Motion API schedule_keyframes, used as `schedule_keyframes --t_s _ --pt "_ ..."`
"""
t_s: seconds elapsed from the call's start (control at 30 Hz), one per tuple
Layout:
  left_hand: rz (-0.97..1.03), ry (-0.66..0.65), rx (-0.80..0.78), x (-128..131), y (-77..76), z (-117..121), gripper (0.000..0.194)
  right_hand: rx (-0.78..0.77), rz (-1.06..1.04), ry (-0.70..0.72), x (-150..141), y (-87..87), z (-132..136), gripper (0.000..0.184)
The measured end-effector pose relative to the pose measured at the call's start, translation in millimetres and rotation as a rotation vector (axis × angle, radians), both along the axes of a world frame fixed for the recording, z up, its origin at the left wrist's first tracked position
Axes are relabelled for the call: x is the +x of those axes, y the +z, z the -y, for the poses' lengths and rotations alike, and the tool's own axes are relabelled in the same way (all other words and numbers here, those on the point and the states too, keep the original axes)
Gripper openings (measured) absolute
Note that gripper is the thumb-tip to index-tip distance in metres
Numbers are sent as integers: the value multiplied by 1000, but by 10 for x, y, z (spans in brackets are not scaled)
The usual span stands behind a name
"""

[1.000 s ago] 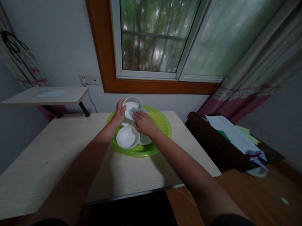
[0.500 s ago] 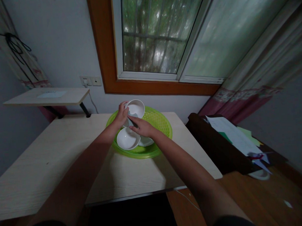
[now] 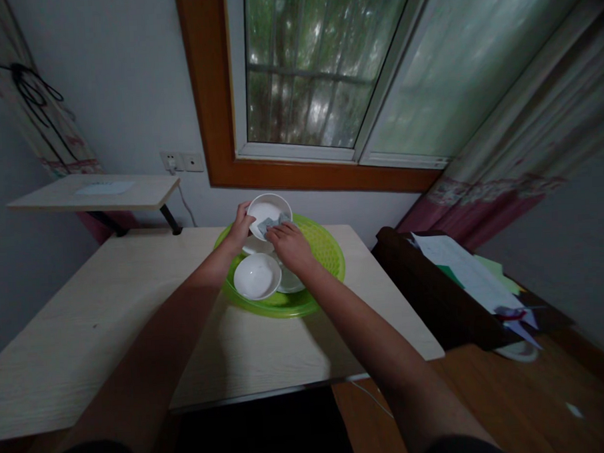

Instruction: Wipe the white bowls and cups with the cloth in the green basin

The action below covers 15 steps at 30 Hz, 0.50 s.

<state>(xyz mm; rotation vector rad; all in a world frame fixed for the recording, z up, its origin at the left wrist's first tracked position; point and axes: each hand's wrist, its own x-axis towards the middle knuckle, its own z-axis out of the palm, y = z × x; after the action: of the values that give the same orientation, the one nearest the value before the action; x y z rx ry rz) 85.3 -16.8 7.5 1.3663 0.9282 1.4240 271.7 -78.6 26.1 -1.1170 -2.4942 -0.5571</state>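
My left hand (image 3: 241,226) grips the left rim of a white bowl (image 3: 268,205), which is tilted toward me above a green plastic basket (image 3: 328,249). A grey cloth (image 3: 268,225) is bunched under the fingers of my right hand (image 3: 290,244), pressed against the inside of that bowl near its lower right rim. Below them in the basket sits another white bowl (image 3: 257,276), facing up. Further white dishes (image 3: 290,281) lie beside and behind it, partly hidden by my right hand and the front bowl.
The basket stands on a pale wooden table (image 3: 267,355). A small raised shelf (image 3: 95,192) with a paper on it stands at the back left. Behind is a window with a wooden frame (image 3: 325,181). To the right, papers (image 3: 458,266) lie on a dark brown piece of furniture (image 3: 409,282).
My right hand and the cloth have moved from the bowl's lower left side to its lower right inside. The held bowl now faces me a little more.
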Motion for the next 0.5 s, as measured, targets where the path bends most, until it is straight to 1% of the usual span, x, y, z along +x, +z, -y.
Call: schedule_keyframes --t_s 0.07,0.13,0.3,0.43,0.5 --pt "34 -5 -31 -9 6 3 55 13 27 -8 23 13 11 29" --pt "63 1 -53 -28 3 -18 52 22 52 -11 46 21 16 28" --pt "90 86 -91 -83 12 -95 45 57 102 36 62 35 8 24" --pt "29 103 -47 -97 26 -100 38 40 83 42 54 44 13 25" --pt "-15 141 4 -89 26 -90 32 17 66 34 48 38 22 26"
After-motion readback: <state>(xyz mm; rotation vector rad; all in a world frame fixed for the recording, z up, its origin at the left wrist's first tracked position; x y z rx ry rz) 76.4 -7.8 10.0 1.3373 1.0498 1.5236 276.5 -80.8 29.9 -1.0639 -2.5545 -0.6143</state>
